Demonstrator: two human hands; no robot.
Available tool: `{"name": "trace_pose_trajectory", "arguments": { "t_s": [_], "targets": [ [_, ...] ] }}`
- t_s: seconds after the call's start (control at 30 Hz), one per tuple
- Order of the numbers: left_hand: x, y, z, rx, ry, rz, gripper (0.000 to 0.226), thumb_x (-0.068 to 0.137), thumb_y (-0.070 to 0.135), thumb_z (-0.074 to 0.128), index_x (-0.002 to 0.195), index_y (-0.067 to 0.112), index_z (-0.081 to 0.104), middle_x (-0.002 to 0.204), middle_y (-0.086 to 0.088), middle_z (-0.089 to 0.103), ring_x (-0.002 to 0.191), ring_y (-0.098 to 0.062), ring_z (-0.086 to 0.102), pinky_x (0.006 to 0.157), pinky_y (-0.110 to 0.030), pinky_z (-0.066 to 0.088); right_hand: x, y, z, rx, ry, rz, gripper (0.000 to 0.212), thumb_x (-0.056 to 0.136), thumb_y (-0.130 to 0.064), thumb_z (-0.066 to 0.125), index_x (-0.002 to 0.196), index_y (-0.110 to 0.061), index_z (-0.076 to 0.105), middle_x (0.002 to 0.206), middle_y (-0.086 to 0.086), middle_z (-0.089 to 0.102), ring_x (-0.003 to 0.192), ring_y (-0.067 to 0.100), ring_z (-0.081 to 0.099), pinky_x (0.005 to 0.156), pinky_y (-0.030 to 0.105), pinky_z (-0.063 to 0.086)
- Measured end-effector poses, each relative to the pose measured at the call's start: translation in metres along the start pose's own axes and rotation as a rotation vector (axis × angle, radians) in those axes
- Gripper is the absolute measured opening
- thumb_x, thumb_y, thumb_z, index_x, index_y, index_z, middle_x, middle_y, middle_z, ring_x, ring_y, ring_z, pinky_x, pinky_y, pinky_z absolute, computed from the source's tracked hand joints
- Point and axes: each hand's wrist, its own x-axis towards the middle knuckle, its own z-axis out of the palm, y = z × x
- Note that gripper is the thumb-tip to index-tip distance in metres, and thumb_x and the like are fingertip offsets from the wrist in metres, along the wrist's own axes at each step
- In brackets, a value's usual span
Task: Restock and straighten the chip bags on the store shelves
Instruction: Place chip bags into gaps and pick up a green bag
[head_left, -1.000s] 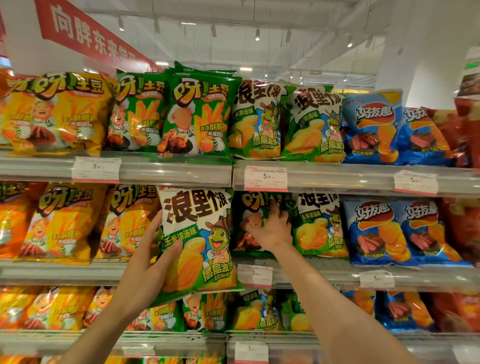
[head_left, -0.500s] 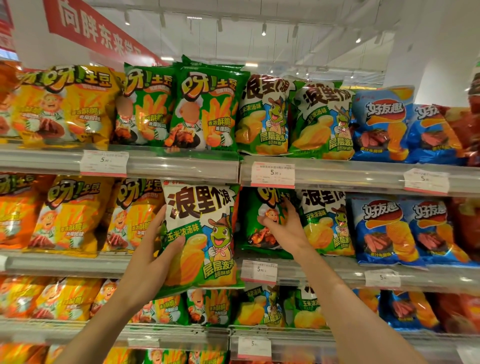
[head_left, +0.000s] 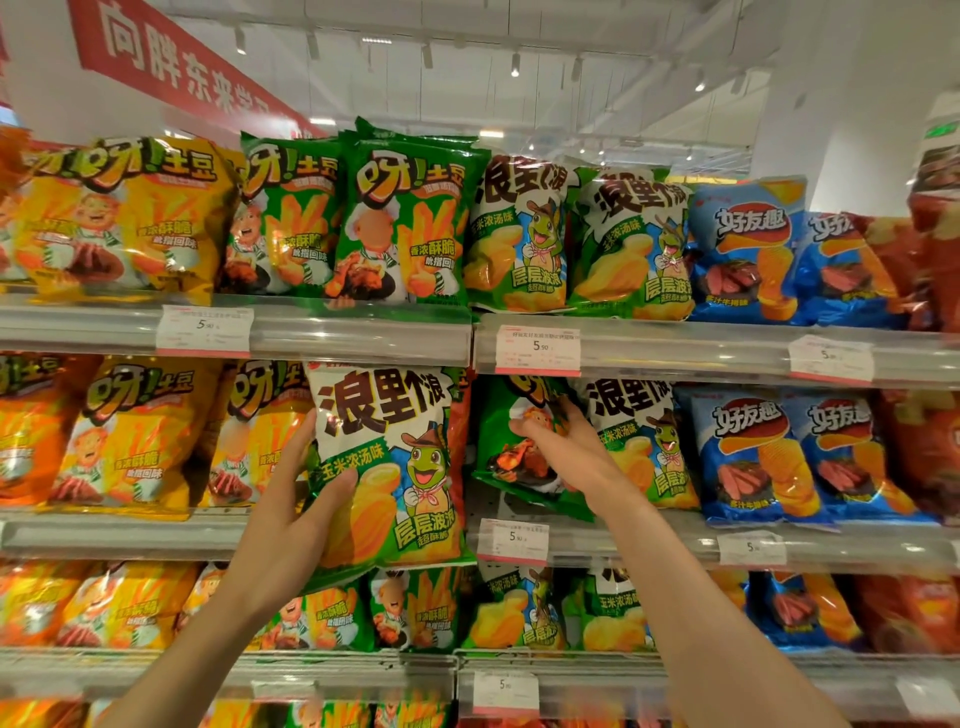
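Observation:
My left hand (head_left: 291, 519) holds a white-and-green frog chip bag (head_left: 395, 467) by its left edge, upright in front of the middle shelf (head_left: 104, 535). My right hand (head_left: 566, 447) grips a dark green fries bag (head_left: 514, 457) on that same shelf, fingers curled over its right side. The green bag leans out and tilts to the left. Another frog bag (head_left: 644, 441) stands right behind my right hand, partly hidden by it.
Rows of yellow (head_left: 119, 218), green (head_left: 400, 228), frog (head_left: 519, 239) and blue (head_left: 743, 249) chip bags fill the top shelf. Blue bags (head_left: 748, 457) and red ones sit at the right. Price tags (head_left: 537, 351) line the shelf rails. A lower shelf (head_left: 363, 670) holds more bags.
My right hand has moved from pressing on the green bag to gripping it and pulling it forward, tilted. The frog bag in my left hand has risen slightly.

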Motion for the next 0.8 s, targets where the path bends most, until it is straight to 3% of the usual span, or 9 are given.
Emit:
{"name": "trace_pose_trajectory", "arguments": {
  "t_s": [0.1, 0.27, 0.43, 0.57, 0.7, 0.8],
  "targets": [
    [0.001, 0.0, 0.001, 0.01, 0.009, 0.009, 0.067, 0.093, 0.036, 0.062, 0.147, 0.058, 0.028, 0.143, 0.02, 0.048, 0.121, 0.013, 0.048, 0.106, -0.048, 0.048, -0.002, -0.005, 0.005, -0.008, 0.02, 0.01, 0.087, 0.08, -0.051, 0.076, 0.152, -0.027, 0.033, 0.142, -0.002, 0.05, 0.131, 0.021, 0.048, 0.097, 0.029, 0.037],
    [0.001, 0.0, -0.001, 0.011, -0.008, 0.004, 0.068, 0.089, 0.043, 0.061, 0.145, 0.061, 0.027, 0.146, 0.017, 0.048, 0.131, -0.004, 0.049, 0.105, -0.05, 0.049, -0.011, -0.008, 0.01, -0.113, 0.039, 0.034, 0.109, 0.066, -0.066, 0.075, 0.155, -0.027, 0.026, 0.152, 0.005, 0.041, 0.135, 0.027, 0.044, 0.11, 0.041, 0.04],
    [0.001, -0.001, -0.004, 0.004, -0.034, 0.005, 0.069, 0.086, 0.047, 0.061, 0.143, 0.064, 0.027, 0.147, 0.017, 0.047, 0.131, -0.015, 0.053, 0.103, -0.052, 0.05, -0.028, -0.012, 0.01, -0.264, 0.069, 0.07, 0.11, 0.076, -0.062, 0.074, 0.159, -0.024, 0.014, 0.16, 0.008, 0.027, 0.143, 0.033, 0.034, 0.111, 0.042, 0.036],
    [-0.002, -0.002, -0.007, 0.019, -0.036, -0.003, 0.07, 0.085, 0.05, 0.062, 0.142, 0.066, 0.026, 0.15, 0.016, 0.043, 0.134, -0.017, 0.049, 0.104, -0.054, 0.049, -0.048, -0.014, 0.007, -0.333, 0.066, 0.046, 0.111, 0.079, -0.063, 0.072, 0.16, -0.024, 0.007, 0.163, 0.01, 0.018, 0.145, 0.033, 0.03, 0.111, 0.043, 0.035],
    [-0.003, -0.002, -0.007, 0.031, -0.036, 0.01, 0.068, 0.086, 0.049, 0.062, 0.141, 0.068, 0.026, 0.151, 0.016, 0.041, 0.134, -0.018, 0.05, 0.103, -0.054, 0.049, -0.065, -0.007, 0.003, -0.456, 0.117, -0.027, 0.112, 0.074, -0.071, 0.068, 0.159, -0.027, 0.008, 0.158, 0.012, 0.025, 0.142, 0.035, 0.033, 0.111, 0.051, 0.038],
    [-0.005, -0.004, -0.001, 0.032, -0.034, 0.034, 0.067, 0.093, 0.039, 0.062, 0.145, 0.06, 0.027, 0.147, 0.016, 0.045, 0.129, -0.007, 0.052, 0.098, -0.041, 0.053, -0.075, -0.005, -0.003, -0.563, 0.172, -0.065, 0.111, 0.073, -0.072, 0.067, 0.157, -0.029, 0.01, 0.156, 0.012, 0.028, 0.14, 0.039, 0.034, 0.108, 0.056, 0.039]
  ]
}}
